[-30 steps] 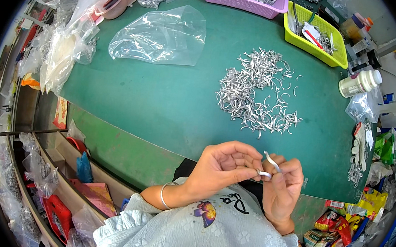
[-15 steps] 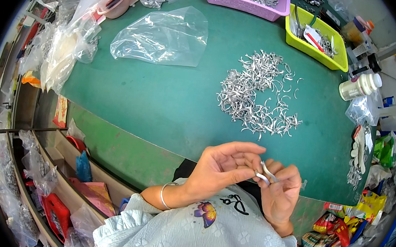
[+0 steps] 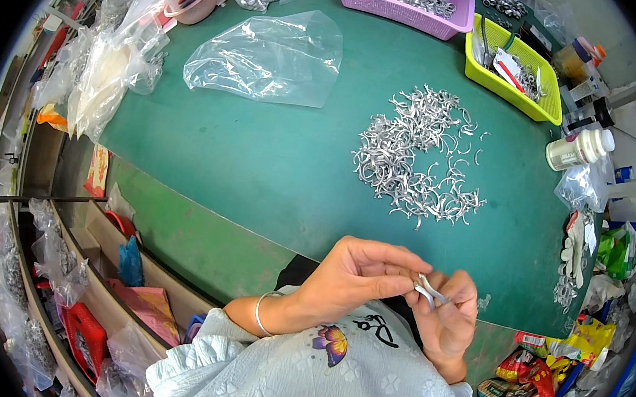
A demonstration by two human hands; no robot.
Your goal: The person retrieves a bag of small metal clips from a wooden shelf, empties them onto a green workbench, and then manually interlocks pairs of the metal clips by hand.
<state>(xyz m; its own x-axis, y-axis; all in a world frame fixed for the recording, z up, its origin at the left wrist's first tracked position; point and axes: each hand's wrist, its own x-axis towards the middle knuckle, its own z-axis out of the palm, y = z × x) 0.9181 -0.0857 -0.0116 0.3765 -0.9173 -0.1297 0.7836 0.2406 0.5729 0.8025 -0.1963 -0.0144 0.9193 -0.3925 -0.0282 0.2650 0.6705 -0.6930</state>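
At the far left edge of the green surface (image 3: pixel 260 171), a heap of clear plastic bags (image 3: pixel 106 74) spills over the rim, and just beyond it a pink container (image 3: pixel 191 2) sits under more film. Further in, an empty clear bag (image 3: pixel 270 58) lies flat on the surface. Near the lower edge, close to the body, the left hand (image 3: pixel 353 273), a thin bangle (image 3: pixel 260 311) on its wrist, reaches across with its fingertips closed on a small curved silver metal piece (image 3: pixel 426 290). The right hand (image 3: pixel 448 316) meets it there, its fingers pinching the same piece, so both hands grip it together above the near rim of the surface. Well above the hands, a loose pile of similar silver pieces (image 3: pixel 416 158) spreads over the middle of the surface. At the top, a purple basket (image 3: pixel 414 10) holds more metal parts, and just to its right stands a yellow-green tray (image 3: pixel 514 76). Beside the right rim, a white bottle (image 3: pixel 579 149) lies on its side.
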